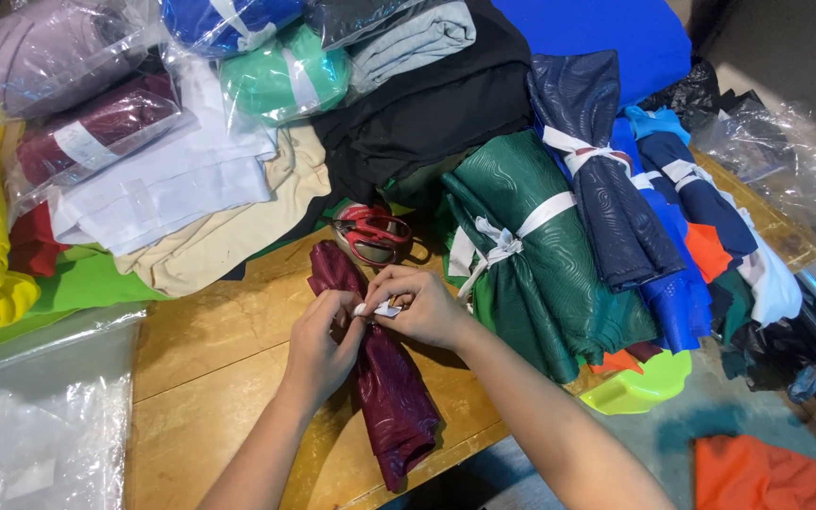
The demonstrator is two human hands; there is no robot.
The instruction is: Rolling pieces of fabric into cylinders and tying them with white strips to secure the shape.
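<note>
The maroon fabric bundle (384,378) lies on the wooden table (210,378) just below the red scissors (370,236), cinched by a white strip (384,309); pull unevenly and that strip could slip off the slick cloth. Your left hand (318,345) and right hand (422,304) both pinch the strip, fingers closed

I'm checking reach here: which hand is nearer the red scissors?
Right. The right hand sits just below the red scissors, nearly touching the handles. The left hand is lower and further left, on the maroon cloth.
</note>
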